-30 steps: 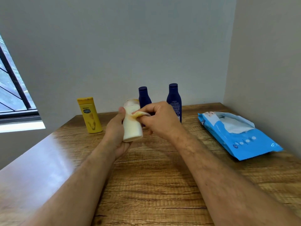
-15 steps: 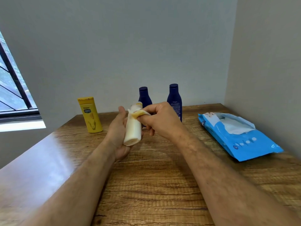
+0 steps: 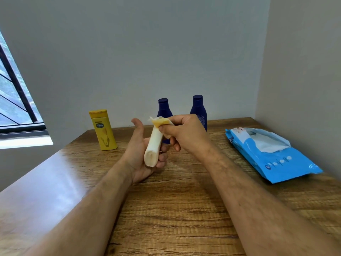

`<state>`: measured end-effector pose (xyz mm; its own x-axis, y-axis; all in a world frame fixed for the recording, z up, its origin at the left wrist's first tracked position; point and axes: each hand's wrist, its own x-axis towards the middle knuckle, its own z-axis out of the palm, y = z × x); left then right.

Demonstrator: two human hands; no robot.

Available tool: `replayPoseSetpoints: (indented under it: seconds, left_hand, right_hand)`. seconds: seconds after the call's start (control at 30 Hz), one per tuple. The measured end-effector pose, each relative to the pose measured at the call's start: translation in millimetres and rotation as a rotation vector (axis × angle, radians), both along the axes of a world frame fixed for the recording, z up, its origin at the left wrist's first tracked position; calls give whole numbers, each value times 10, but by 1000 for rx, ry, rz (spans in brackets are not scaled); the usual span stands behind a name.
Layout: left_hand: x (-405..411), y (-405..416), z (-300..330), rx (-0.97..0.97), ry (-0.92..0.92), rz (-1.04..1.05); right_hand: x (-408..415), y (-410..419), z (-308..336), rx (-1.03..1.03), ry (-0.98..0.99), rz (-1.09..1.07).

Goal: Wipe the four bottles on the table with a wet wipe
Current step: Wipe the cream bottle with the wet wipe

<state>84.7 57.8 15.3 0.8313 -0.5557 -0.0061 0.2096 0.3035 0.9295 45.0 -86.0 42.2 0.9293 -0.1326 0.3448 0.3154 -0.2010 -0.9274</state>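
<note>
The cream bottle (image 3: 152, 145) lies tilted in the left hand (image 3: 143, 154), base toward the person, cap end up and away, where the right hand (image 3: 186, 134) pinches the wet wipe (image 3: 160, 122) round it. Wiping looks midway; next, probably the body. Beyond the hands stand the yellow bottle (image 3: 103, 129) and two blue bottles (image 3: 199, 111) on the worktop (image 3: 184, 209).

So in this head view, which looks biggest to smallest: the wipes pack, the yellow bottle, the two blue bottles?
1. Blue wet-wipe pack, clearly largest, though also nearer.
2. Yellow Vaseline bottle.
3. Two dark blue bottles: alike, both partly hidden by the right hand, so unranked.
</note>
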Motion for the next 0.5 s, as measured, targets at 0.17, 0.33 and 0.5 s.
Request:
replayPoseSetpoints:
  seconds: [0.17, 0.33, 0.5]
  left_hand:
    - [94, 42, 1, 11, -42, 56]
    - [48, 38, 13, -21, -7, 55]
    - [63, 9, -24, 110, -37, 111]
  right_hand:
    - [-49, 46, 9, -80, 119, 296]
    - [-68, 61, 9, -69, 178, 381]
    - [-22, 57, -11, -74, -29, -26]
